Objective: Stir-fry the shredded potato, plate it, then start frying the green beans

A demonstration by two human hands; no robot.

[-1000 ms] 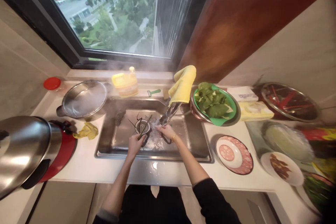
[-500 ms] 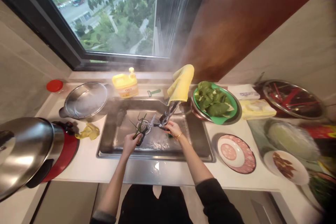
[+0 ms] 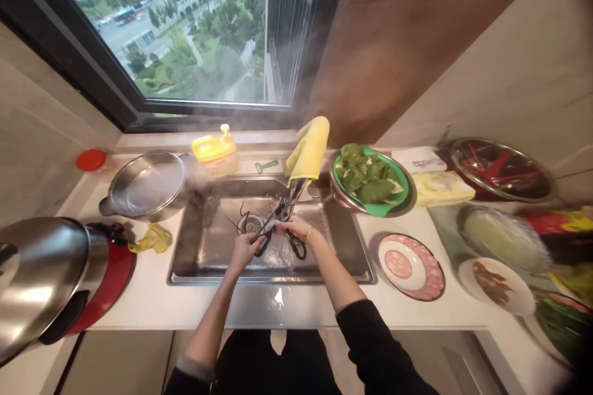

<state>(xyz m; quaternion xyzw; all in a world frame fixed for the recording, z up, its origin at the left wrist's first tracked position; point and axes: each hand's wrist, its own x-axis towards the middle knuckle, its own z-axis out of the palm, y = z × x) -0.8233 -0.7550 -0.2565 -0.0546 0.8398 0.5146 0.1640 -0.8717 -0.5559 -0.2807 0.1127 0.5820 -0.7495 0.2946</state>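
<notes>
Your left hand [image 3: 245, 252] is gripping a green stem [image 3: 265, 226] and one scissors [image 3: 263, 245] handle; your right hand [image 3: 295, 228] is holding the scissors near the other handle. They're hanging over the sink [image 3: 345, 253], faucet [image 3: 291, 194] sitting at 12 o'clock of your right hand. Drain [image 3: 250, 223] is showing at 12, greens [image 3: 372, 177] are resting at 2, pot [image 3: 147, 184] is steaming at 10.

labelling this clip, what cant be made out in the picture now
Head view, scissors' blades: blurred, partly behind the left hand and right hand.
Head view, top of the faucet: under the yellow cloth.
Head view, inside the large pot: hidden by its lid.
Head view, yellow bottle's label: too small, blurred.
Head view, leafy greens: darkened at the right edge.
</notes>
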